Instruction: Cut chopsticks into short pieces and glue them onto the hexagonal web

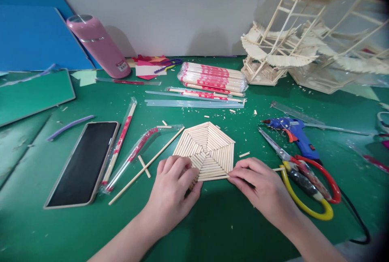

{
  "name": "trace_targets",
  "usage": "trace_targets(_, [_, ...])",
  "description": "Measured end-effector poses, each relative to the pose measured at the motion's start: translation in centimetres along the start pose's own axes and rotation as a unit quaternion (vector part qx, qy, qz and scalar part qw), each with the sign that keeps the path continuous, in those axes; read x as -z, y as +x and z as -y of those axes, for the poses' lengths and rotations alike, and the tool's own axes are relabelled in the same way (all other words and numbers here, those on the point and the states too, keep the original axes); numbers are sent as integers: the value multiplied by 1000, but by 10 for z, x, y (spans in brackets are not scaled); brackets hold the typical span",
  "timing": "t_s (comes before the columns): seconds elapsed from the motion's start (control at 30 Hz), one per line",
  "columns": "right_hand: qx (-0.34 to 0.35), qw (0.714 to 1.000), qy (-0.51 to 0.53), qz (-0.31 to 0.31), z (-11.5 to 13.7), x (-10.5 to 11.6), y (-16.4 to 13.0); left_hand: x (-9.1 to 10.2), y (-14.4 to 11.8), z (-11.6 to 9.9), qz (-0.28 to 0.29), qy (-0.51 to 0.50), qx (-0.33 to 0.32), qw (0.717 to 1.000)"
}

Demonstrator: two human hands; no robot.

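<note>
- Flat wooden hexagon (206, 148) of glued sticks, one, lying on the green table (212, 229) near the front edge.
- Left hand (174, 191) curled, fingertips pressing the hexagon's near-left edge.
- Right hand (261, 187) pinching a thin stick (214, 177) against the hexagon's near edge.
- One phone (83, 162), screen dark, at left.
- One blue glue gun (296, 134) and one pair of scissors (306, 181) at right.
- One pink bottle (99, 45) with a small label, unreadable.
- One pack of chopsticks (212, 77), red print too small to read.

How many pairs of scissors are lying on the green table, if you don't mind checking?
1: the scissors, with one red and one yellow handle loop, lie right of the right hand, just in front of the blue glue gun. None seem hidden.
</note>
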State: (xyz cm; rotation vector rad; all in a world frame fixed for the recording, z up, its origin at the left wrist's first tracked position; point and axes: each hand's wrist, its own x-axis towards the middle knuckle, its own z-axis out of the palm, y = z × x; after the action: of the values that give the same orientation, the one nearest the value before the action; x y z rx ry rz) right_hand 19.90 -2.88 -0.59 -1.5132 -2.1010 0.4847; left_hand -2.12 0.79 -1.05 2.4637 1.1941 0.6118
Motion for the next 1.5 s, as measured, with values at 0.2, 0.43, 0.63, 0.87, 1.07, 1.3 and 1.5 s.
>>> trace_targets(0.2, [-23,999,30,15,0,2,3,0,1,0,3,-1,3,1000])
trace_targets(0.43, [-21,999,39,29,1,5,5,0,0,-1,2,-1,3,1000])
trace_targets(0.63, [-20,998,35,50,1,7,6,0,1,-1,5,1,9,1000])
trace_targets(0.87, [-18,998,38,47,1,6,6,0,0,-1,15,17,-2,1000])
trace_targets(1.07, [-17,997,56,52,-1,5,6,-1,-2,-1,9,31,-10,999])
trace_targets(1.3, [-4,997,47,58,-1,7,8,-2,0,-2,-3,30,-1,1000])
trace_targets(1.5, [0,996,53,70,-4,7,9,-2,-1,-2,-4,25,-2,1000])
